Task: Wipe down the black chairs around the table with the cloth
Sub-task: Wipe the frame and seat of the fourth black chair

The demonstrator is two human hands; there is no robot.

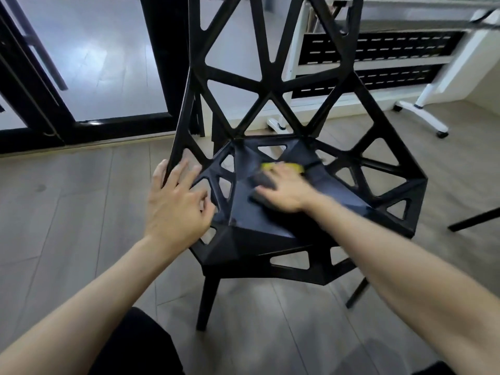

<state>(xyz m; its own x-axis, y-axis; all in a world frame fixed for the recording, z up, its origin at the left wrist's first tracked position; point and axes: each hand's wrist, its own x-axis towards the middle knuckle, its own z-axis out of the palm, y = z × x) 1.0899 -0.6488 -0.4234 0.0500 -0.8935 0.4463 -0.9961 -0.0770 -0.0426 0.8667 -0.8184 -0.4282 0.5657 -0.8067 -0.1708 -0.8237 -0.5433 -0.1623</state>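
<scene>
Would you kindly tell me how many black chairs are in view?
1 whole: the black geometric lattice chair right in front, its seat being wiped. Black legs at the right edge might belong to another chair; I cannot tell.

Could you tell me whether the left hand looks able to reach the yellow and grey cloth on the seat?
Probably yes: the left hand rests on the black lattice chair beside the yellow and grey cloth, though the right hand covers it.
</scene>
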